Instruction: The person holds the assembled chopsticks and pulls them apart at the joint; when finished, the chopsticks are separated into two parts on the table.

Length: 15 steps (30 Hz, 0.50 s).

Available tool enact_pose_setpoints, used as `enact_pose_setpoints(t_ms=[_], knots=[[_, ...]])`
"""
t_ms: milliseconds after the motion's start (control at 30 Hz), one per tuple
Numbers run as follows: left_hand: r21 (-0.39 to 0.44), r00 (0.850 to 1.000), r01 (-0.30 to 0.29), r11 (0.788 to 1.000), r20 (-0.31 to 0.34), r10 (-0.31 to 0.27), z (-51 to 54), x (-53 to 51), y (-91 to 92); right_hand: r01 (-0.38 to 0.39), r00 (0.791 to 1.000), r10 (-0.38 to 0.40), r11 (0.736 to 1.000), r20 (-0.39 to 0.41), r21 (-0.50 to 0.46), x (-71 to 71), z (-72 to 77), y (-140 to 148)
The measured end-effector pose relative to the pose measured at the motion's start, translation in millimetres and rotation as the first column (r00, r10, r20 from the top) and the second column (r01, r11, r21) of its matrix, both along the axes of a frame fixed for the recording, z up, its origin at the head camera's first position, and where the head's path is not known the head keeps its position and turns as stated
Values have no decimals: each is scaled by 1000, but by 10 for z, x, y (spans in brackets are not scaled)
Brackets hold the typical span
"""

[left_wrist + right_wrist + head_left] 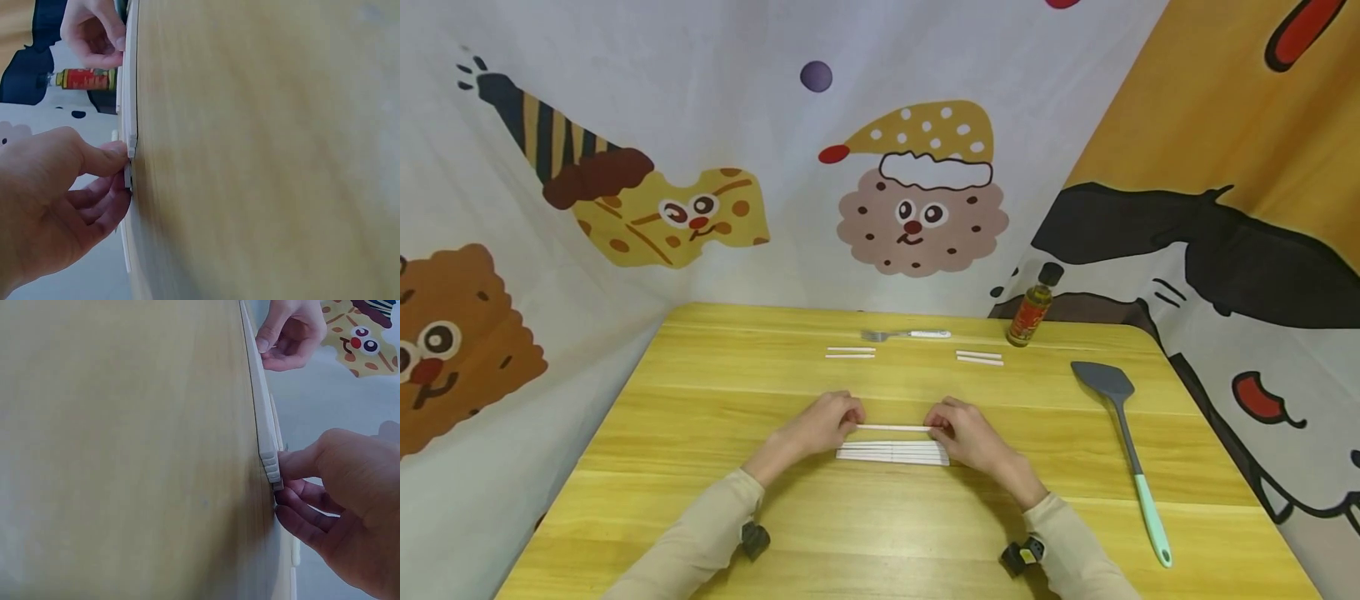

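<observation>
Thin white stick [892, 427] held by both ends over a wooden counter [820, 533]

Head view: the counter, yellow with a lengthwise wood grain, spreads across the lower half of the frame. Near its middle, the fingers of the left hand [827, 421] pinch the stick's left end and those of the right hand [967, 433] its right end. Just below it lies a row of white sticks [892, 452], side by side. Higher up are two pairs of short sticks, the left pair [851, 349] and the right pair [979, 354], with a fork [929, 334] above and between them. A bottle [1030, 317] stands by the far edge, right of centre; a spatula [1127, 433] lies at the right. Behind hangs a pale cloth [760, 83] printed with cartoons: a brown biscuit at the left, a cheese slice, a pink cookie, and a black-and-white animal on orange at the right.

Left wrist view: bare wood fills the right of the frame. The left hand's fingers close on stick ends at lower left; the bottle and cloth show beyond.

Right wrist view: wood fills the left. The right hand's fingers grasp at lower right, beside the row's end; the cheese print sits upper right.
</observation>
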<state>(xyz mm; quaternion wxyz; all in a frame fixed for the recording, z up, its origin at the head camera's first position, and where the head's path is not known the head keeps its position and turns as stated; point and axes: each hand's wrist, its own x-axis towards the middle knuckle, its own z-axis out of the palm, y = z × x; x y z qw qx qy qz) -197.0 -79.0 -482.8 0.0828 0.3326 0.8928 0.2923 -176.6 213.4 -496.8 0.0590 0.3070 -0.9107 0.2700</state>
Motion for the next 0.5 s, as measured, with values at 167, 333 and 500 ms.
enact_pose_setpoints(t_ms=[167, 333, 500], knots=[[-23, 1000, -15, 1000, -9, 15, 16, 16, 29, -53, 998, 53, 999, -40, -4, -23, 4, 25], [-8, 999, -37, 999, 8, 37, 55, 42, 27, -84, 991, 82, 996, -103, -19, -76, 8, 41], [33, 1000, -23, 999, -2, 23, 120, 62, -25, -111, 985, 106, 993, -136, -29, -126, 58, 51]])
